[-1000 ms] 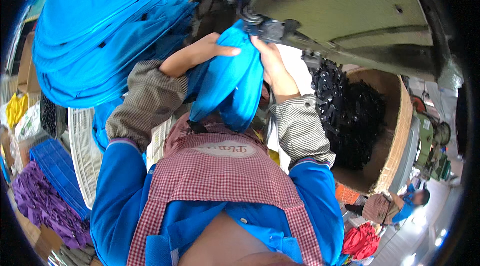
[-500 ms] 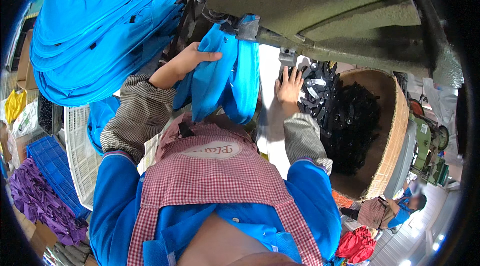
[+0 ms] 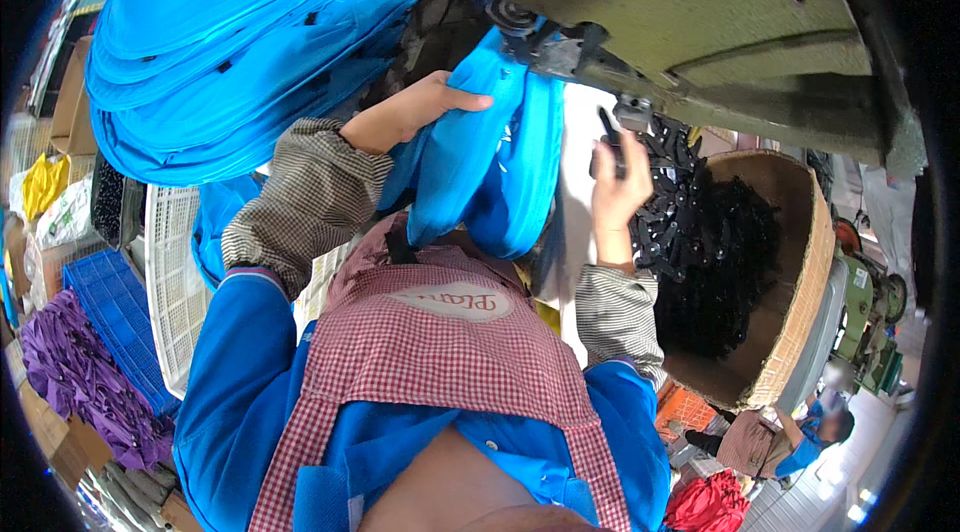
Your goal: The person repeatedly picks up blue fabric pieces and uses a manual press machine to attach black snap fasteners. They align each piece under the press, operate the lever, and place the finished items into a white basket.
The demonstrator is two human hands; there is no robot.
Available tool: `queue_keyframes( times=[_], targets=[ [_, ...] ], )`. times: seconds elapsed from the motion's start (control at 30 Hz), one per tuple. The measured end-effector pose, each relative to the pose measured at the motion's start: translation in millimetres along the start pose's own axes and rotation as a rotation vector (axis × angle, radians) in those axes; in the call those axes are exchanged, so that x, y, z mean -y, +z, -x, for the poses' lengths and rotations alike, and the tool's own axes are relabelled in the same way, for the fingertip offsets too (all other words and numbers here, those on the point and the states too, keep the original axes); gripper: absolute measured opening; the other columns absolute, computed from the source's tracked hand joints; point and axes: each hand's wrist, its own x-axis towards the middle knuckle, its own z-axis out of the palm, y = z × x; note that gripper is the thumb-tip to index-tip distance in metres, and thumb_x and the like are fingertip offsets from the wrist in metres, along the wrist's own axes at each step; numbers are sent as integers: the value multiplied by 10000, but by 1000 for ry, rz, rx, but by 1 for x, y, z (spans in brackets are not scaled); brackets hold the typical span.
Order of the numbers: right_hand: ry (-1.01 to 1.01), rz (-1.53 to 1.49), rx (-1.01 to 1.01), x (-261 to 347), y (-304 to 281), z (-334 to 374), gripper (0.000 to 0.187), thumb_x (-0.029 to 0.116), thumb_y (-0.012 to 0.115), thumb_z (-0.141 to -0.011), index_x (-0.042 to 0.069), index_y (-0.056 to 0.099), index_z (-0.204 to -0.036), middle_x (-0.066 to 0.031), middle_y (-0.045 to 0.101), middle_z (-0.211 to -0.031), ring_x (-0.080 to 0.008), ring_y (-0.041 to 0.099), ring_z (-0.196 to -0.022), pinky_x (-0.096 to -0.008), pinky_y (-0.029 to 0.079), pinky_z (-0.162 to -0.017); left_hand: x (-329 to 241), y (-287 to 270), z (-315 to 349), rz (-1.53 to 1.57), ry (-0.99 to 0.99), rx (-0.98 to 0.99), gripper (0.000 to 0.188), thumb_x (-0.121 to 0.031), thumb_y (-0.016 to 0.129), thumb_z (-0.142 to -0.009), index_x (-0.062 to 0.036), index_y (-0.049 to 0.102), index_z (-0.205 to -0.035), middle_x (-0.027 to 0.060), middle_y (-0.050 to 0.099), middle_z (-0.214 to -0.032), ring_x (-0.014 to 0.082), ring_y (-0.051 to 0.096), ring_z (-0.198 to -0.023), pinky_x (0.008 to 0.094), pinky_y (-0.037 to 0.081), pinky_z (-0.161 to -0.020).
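My left hand [image 3: 420,112] grips a folded piece of bright blue fabric [image 3: 465,157], its thumb lying across the front and the other fingers hidden behind. The fabric hangs from beneath the metal working end [image 3: 555,54] of a green machine [image 3: 690,17]. My right hand [image 3: 618,197] is closed around a small, elongated black part [image 3: 611,137], which sticks up past the fingertips. That hand is over the white surface [image 3: 577,137], just left of a heap of similar black parts [image 3: 715,262] spilling from a cardboard box [image 3: 790,322].
A tall stack of blue fabric pieces [image 3: 230,62] lies at the upper left. Below it stand a white plastic crate [image 3: 172,282] and a blue crate [image 3: 115,322] beside purple fabric [image 3: 85,377]. Another person [image 3: 790,437] works at the lower right near red fabric [image 3: 708,504].
My right hand has gone from lying spread beside the black heap to holding one black part. My left hand keeps its grip on the blue fabric. The whole view has shifted slightly.
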Motion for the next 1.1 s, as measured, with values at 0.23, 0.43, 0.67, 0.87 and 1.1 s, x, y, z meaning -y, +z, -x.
queue_keyframes(
  times=[0.23, 0.43, 0.67, 0.87, 1.1],
  targets=[
    [-545, 41, 56, 67, 42, -17, 375, 27, 618, -617, 52, 615, -991, -76, 601, -1017, -208, 577, -865, -341, 438, -729, 14, -16, -13, -42, -7, -39, 453, -265, 698, -724, 30, 574, -1044, 137, 625, -958, 235, 617, -829, 348, 484, -775],
    [-584, 195, 129, 73, 48, -18, 411, 30, 598, -611, 69, 616, -1020, -36, 600, -1041, -178, 540, -766, -320, 417, -718, 7, -15, -7, 28, 10, 42, 436, -250, 686, -732, 14, 573, -1060, 126, 625, -969, 219, 616, -840, 344, 486, -775],
    [-539, 310, 268, 66, 43, -14, 464, 140, 641, -630, 66, 575, -1084, -57, 549, -1148, -208, 514, -870, -358, 392, -797, 6, -13, -10, 76, -10, 74, 372, -232, 659, -764, -2, 580, -1047, 98, 629, -953, 188, 617, -794, 327, 498, -735],
    [-122, -90, 164, 29, 30, -10, 358, 264, 540, -795, 43, 577, -1075, -142, 547, -1136, -289, 516, -1002, -386, 392, -854, 4, -20, -5, -15, -2, 15, 410, -269, 664, -762, -17, 571, -1072, 87, 622, -967, 187, 606, -811, 331, 481, -757],
    [-48, -194, 308, -54, 136, -45, 199, 142, 547, -776, 23, 619, -918, -198, 616, -839, -341, 606, -774, -401, 456, -670, -4, -19, -3, -61, -61, 58, 497, -299, 672, -749, -12, 528, -1128, 105, 598, -1029, 212, 590, -884, 353, 466, -798]
  ],
)
